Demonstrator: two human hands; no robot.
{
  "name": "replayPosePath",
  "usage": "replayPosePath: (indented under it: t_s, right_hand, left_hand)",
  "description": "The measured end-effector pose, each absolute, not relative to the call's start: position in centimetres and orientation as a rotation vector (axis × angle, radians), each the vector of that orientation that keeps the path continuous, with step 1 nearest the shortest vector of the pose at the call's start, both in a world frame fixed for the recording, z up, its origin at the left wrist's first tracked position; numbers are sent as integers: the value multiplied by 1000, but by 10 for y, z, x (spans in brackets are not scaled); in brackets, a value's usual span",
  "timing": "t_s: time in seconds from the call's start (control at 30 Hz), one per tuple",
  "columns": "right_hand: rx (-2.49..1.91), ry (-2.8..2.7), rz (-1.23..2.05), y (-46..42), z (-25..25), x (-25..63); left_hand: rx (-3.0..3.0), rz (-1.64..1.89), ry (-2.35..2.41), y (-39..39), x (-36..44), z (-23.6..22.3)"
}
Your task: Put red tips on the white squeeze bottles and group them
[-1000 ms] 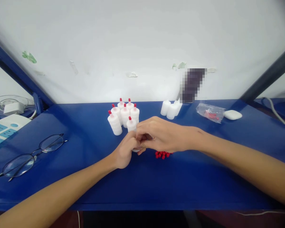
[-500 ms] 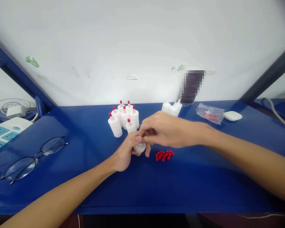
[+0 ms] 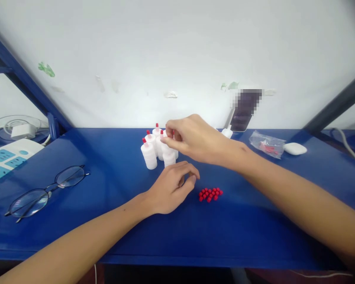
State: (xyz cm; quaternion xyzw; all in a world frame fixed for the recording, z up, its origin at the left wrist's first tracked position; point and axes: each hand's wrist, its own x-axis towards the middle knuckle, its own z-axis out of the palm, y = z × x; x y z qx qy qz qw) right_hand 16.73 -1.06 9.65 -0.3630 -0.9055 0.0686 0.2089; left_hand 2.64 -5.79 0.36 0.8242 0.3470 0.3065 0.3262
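Note:
A cluster of small white bottles with red caps [image 3: 149, 154] stands at the middle back of the blue table [image 3: 106, 228]. My right hand [image 3: 195, 140] reaches over the cluster, its fingers pinched on the top of a white bottle [image 3: 169, 157] at the cluster's right side. My left hand [image 3: 171, 187] rests on the table just in front of the cluster, fingers loosely curled with nothing in them. A small pile of loose red caps [image 3: 210, 194] lies right of my left hand. An uncapped white bottle [image 3: 227, 132] peeks out behind my right wrist.
Spectacles [image 3: 44, 193] lie at the left, with a power strip [image 3: 2, 157] and a white charger [image 3: 19, 131] beyond them. A phone [image 3: 245, 110] leans on the white wall. A clear plastic bag [image 3: 266, 142] and a white case [image 3: 295, 148] lie at the right.
Both hands were joined on one bottle in front of the cluster. My right hand has carried it back to the cluster; my left hand has let go and rests on the table.

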Motion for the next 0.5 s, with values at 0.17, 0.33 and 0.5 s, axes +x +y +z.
replayPosePath:
  t_s: [0.17,0.33,0.5]
  right_hand:
    - [-1033,-2583,266,-7,90,166]
    - [-1144,-2510,101,-4,102,193]
    - [-1615,-2429,-138,7,117,250]
  left_hand:
    - [2288,780,924,-57,25,1]
    - [2208,863,1119,-56,26,-1]
    - [2114,929,1285,-53,26,0]
